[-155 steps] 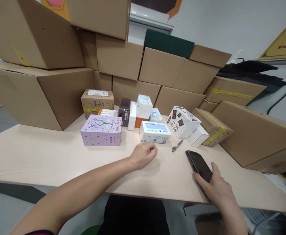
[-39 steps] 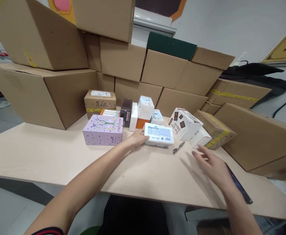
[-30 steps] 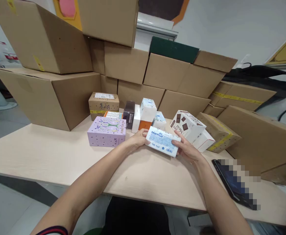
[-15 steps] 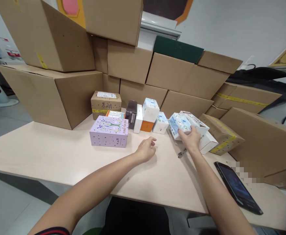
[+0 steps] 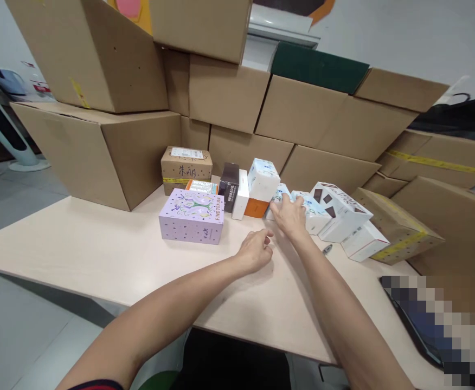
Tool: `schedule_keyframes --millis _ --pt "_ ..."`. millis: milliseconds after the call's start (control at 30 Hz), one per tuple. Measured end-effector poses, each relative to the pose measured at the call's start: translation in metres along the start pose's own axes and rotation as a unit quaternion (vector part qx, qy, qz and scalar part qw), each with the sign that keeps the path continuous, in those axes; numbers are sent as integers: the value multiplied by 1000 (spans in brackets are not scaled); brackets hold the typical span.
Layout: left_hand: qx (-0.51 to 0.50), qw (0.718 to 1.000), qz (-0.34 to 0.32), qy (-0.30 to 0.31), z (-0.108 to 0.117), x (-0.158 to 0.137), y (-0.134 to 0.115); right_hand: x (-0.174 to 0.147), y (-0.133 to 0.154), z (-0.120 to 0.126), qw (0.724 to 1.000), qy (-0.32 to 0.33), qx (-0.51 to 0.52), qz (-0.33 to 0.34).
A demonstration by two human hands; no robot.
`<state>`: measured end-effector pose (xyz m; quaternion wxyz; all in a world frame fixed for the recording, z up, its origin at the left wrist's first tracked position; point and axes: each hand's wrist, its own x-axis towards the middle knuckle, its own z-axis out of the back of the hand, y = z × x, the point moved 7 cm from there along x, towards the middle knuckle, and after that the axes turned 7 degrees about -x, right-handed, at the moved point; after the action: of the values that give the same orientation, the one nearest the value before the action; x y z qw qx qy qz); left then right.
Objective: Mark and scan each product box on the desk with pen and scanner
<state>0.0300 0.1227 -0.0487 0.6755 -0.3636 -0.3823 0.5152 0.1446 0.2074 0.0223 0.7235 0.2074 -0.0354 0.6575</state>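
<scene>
Printed packs [image 5: 314, 210] lie under the right hand's [image 5: 289, 218] parted fingers between orange box [image 5: 256, 208] and patterned carton [image 5: 340, 215], left hand's [image 5: 255, 252] also parted.

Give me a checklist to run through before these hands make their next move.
1. Left hand free: ok; fingers loosely curled, nothing showing in it.
2. White-and-blue upright block stacked on the orange rectangular box: ok; not toppled.
3. Right hand gripping firmly: cannot tell; its fingers partly cover the white-and-blue rectangular pack beside the orange box.
4. Slim grey pen fully in view: not ok; the bare right forearm hides part of it.
5. Lilac patterned rectangular box clear of both hands: ok; neither touches it.
</scene>
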Motion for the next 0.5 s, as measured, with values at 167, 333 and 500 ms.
schedule_keyframes --millis 167,333,500 --pt "-11 1000 -7 -8 -1 2 3 10 1 -17 999 25 27 -34" --pt "-58 997 2 -47 1 5 11 4 -16 2 997 25 60 -30" --pt "-127 981 30 -146 14 9 19 -18 -75 46 991 -9 124 -38"
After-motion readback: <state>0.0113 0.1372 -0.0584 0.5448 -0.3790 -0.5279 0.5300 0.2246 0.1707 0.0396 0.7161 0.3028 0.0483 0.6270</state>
